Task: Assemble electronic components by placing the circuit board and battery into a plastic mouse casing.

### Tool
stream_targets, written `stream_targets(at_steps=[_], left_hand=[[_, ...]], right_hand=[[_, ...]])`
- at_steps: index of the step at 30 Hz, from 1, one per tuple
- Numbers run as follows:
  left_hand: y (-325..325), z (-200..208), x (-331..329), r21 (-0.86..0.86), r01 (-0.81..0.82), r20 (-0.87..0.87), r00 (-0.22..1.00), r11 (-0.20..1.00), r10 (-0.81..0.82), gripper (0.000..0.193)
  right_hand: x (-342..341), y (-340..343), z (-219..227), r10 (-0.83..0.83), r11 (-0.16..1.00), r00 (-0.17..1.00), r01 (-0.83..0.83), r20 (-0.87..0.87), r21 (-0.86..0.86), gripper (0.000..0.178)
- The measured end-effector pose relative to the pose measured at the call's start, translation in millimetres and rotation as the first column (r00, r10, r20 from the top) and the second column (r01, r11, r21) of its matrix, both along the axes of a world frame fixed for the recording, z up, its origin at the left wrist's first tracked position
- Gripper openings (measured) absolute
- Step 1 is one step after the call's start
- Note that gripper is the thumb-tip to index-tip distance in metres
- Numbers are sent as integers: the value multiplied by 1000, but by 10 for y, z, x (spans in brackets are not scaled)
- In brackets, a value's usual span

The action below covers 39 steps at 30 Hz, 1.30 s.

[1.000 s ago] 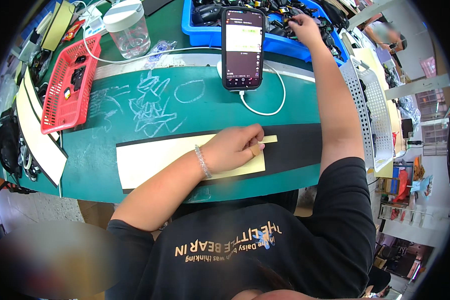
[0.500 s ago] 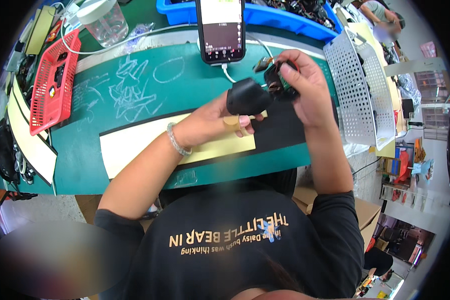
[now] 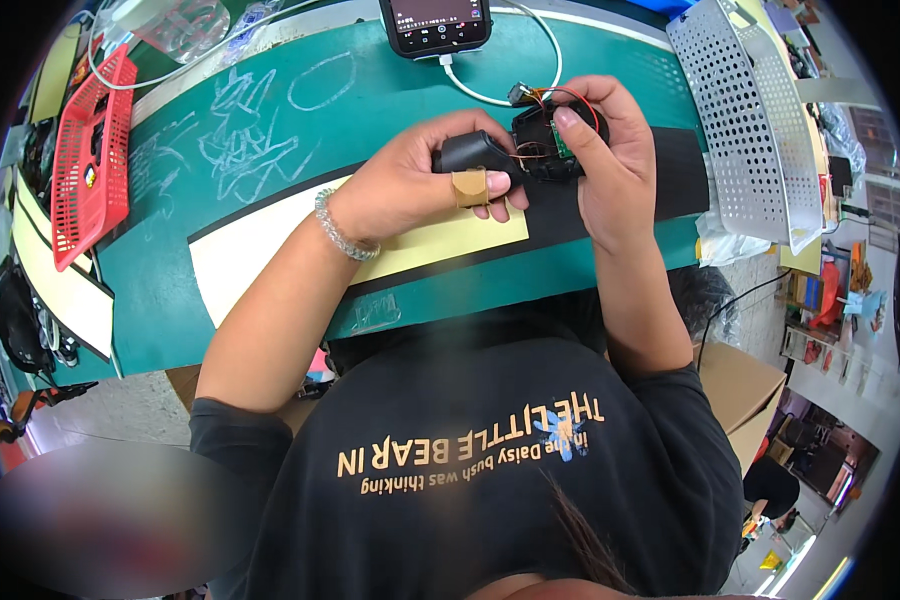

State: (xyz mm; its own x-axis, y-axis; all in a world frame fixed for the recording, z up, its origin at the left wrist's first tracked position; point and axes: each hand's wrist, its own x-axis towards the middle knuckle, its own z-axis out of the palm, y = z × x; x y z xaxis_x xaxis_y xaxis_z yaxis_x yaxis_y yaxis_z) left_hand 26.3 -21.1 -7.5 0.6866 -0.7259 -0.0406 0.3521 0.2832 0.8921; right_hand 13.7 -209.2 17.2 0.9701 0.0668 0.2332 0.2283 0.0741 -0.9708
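Observation:
My left hand [image 3: 400,185] is closed around a smooth black plastic shell [image 3: 470,152], its thumb wrapped in a tan band [image 3: 470,187]. My right hand [image 3: 618,170] grips a black round housing [image 3: 536,150] with a small green circuit board [image 3: 562,140] inside, the thumb pressing near the board. Thin red and dark wires [image 3: 582,97] loop above the housing, and a small module [image 3: 519,94] sticks up at its top. Thin wires also seem to run between the two black parts, which are held close together. Whether they touch is hard to tell.
Under my hands a pale yellow sheet [image 3: 370,245] lies on a black strip [image 3: 675,165] across the green table [image 3: 160,290]. A phone [image 3: 438,28] with a white cable [image 3: 490,98] stands behind. A red basket [image 3: 95,170] is left, a white perforated basket [image 3: 740,120] right.
The black shell has turned in my left hand and sits lower in the grip. The housing is turned, showing more of its board and wires. The view has shifted, so the phone appears higher.

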Motion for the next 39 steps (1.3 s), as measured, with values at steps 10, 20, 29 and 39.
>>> stream_targets(at_steps=[10, 20, 29, 39], left_hand=[[7, -28, 16, -37, -31, -47, 998, 999, 29, 19], [-34, -72, 25, 23, -70, 106, 992, 997, 67, 14], [-131, -33, -150, 210, -479, 743, 645, 852, 180, 25], [-59, -5, -123, 171, -533, 736, 628, 828, 253, 29]], right_hand=[[37, -103, -5, 113, 990, 978, -96, -177, 105, 33], [-16, -84, 2, 57, 988, 994, -69, -94, -136, 49], [27, -60, -38, -122, 893, 990, 142, 76, -427, 18], [35, -8, 116, 129, 806, 991, -84, 35, -586, 11]])
